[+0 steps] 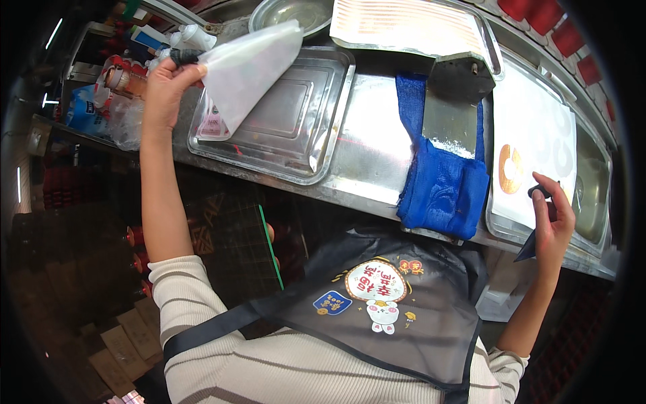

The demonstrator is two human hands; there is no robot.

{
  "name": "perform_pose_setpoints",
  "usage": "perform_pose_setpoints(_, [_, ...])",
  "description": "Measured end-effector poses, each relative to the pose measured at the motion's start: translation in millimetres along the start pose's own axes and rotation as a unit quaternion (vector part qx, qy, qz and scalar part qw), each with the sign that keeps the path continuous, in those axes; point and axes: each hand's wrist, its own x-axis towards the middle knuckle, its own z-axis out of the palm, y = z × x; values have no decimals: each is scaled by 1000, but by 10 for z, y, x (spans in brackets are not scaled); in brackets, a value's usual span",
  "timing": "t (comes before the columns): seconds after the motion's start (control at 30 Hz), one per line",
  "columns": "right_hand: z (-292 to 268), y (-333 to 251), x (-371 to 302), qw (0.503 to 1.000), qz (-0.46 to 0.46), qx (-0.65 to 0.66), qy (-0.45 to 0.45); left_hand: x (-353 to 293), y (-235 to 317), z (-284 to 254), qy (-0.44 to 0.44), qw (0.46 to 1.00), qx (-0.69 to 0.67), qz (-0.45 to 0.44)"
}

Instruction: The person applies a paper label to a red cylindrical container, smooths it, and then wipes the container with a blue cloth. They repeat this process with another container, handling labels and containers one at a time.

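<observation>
My left hand (169, 89), a black wrap on one finger, pinches the edge of a white sheet (259, 71). The sheet hangs aslant over a shallow metal tray (269, 155); a pink printed patch shows at its lower corner. On the right, my right hand (556, 225) is curled beside another tray, with a black wrap at its fingertips. A dark, pointed flat piece (527, 248) juts out below that hand, apparently held in it; its kind is unclear. Next to the fingers lies a white sheet (538, 135) with an orange-gold curved print and grey round shapes.
Blue cloth (444, 192) wraps a metal fixture (451, 124) at the counter's front edge. Behind are an orange-striped sheet (407, 27) on a tray and a round metal bowl (293, 17). Bottles and bags (121, 101) crowd the left. Cardboard boxes (121, 350) stand low at left.
</observation>
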Motion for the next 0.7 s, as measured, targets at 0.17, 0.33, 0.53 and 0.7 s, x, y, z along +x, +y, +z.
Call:
perform_pose_setpoints(0.17, [30, -72, -33, 999, 27, 14, -24, -348, -145, 475, -48, 999, -3, -21])
perform_pose_setpoints(0.33, [86, -51, -47, 999, 27, 20, -35, -840, -270, 1083, -55, 994, 15, -96])
perform_pose_setpoints(0.53, [111, -4, -63, 999, 29, 21, -40, -973, -526, 1233, -60, 995, -1, -80])
perform_pose_setpoints(0.7, [118, 28, -68, 998, 35, 21, -45, -895, -415, 1145, -19, 995, -23, -99])
